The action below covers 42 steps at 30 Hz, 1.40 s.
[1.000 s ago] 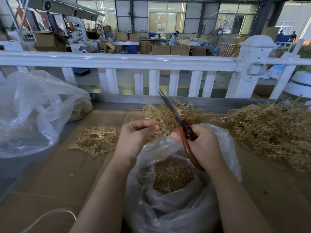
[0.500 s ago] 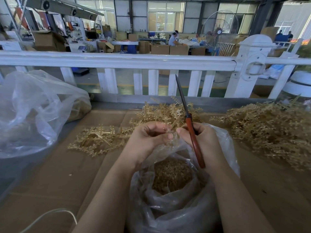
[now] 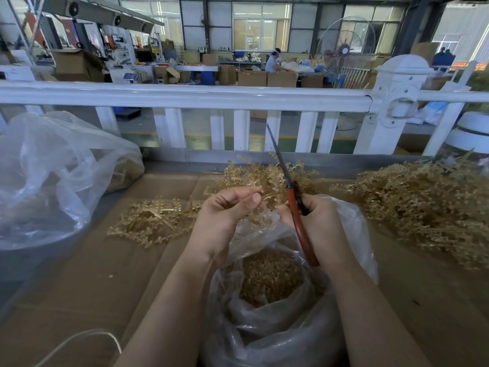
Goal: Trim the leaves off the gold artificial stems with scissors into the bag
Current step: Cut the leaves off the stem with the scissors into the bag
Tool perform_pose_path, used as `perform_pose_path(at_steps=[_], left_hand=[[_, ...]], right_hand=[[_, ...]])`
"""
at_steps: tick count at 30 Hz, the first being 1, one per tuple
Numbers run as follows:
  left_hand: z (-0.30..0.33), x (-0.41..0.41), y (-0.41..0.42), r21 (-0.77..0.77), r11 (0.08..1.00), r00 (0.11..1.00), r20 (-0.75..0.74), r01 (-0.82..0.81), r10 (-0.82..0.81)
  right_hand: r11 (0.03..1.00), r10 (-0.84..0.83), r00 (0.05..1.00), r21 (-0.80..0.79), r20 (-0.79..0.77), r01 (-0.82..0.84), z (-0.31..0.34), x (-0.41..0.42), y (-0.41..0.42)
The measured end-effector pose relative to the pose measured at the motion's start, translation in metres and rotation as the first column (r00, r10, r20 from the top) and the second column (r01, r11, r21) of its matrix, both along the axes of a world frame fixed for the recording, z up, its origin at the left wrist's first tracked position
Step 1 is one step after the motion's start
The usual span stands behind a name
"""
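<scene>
My left hand (image 3: 227, 210) pinches a thin gold stem (image 3: 268, 196) just above the mouth of a clear plastic bag (image 3: 264, 329) that holds cut gold leaves (image 3: 270, 276). Right beside it, my right hand (image 3: 315, 221) grips red-handled scissors (image 3: 296, 218), blades closed and pointing up and away toward the fence. Both hands nearly touch over the bag. A heap of gold stems (image 3: 264, 178) lies just behind the hands.
A large pile of gold stems (image 3: 423, 205) fills the right side and a flatter bunch (image 3: 150, 221) lies at the left on the cardboard tabletop (image 3: 92, 274). A big clear bag (image 3: 47, 176) sits far left. A white fence (image 3: 185, 96) borders the back. A white cord (image 3: 87, 337) curls near me.
The scissors swung from leaning left to nearly upright. My left hand shifted right toward the right hand and now holds a stem up over the bag.
</scene>
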<state>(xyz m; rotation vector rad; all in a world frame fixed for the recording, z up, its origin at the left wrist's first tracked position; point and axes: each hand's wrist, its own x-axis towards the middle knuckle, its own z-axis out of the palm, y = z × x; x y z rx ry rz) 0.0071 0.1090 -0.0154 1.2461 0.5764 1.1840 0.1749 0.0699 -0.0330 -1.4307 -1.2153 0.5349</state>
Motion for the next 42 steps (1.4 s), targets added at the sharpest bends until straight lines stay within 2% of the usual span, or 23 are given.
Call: perform_pose_path(at_steps=[8, 12, 17, 21, 28, 34, 39, 42], left_hand=[[-0.002, 0.002, -0.001, -0.036, 0.999, 1.0, 0.008, -0.005, 0.005], [0.001, 0.0, 0.0, -0.057, 0.997, 0.996, 0.064, -0.052, 0.056], [0.0, -0.002, 0.003, -0.033, 0.99, 0.989, 0.052, -0.137, 0.138], [-0.002, -0.003, 0.006, -0.066, 0.981, 0.981, 0.045, -0.185, 0.188], [-0.002, -0.006, 0.004, -0.079, 0.986, 0.988, 0.042, -0.147, 0.15], [0.0, -0.01, 0.002, -0.149, 0.985, 0.996, 0.009, -0.09, 0.093], [-0.002, -0.01, 0.004, -0.187, 0.981, 0.996, 0.068, -0.051, 0.065], [-0.003, -0.011, 0.006, -0.196, 0.98, 0.997, 0.051, -0.042, 0.053]], right_hand=[[0.999, 0.01, 0.995, -0.05, 0.103, -0.005, -0.001, -0.001, -0.001], [0.997, -0.076, 0.978, -0.018, 0.195, 0.081, -0.001, 0.0, -0.006], [0.997, -0.069, 0.955, 0.06, 0.29, 0.054, 0.005, -0.008, -0.015], [1.0, -0.011, 0.916, 0.02, 0.401, 0.003, 0.003, -0.008, -0.015], [0.999, 0.001, 0.818, -0.029, 0.575, 0.019, 0.0, -0.006, -0.014], [0.998, 0.013, 0.795, -0.052, 0.606, 0.023, 0.001, -0.005, -0.015], [0.998, 0.007, 0.797, -0.054, 0.604, 0.033, 0.003, -0.005, -0.015], [0.997, 0.03, 0.803, -0.072, 0.596, 0.016, 0.003, -0.005, -0.014]])
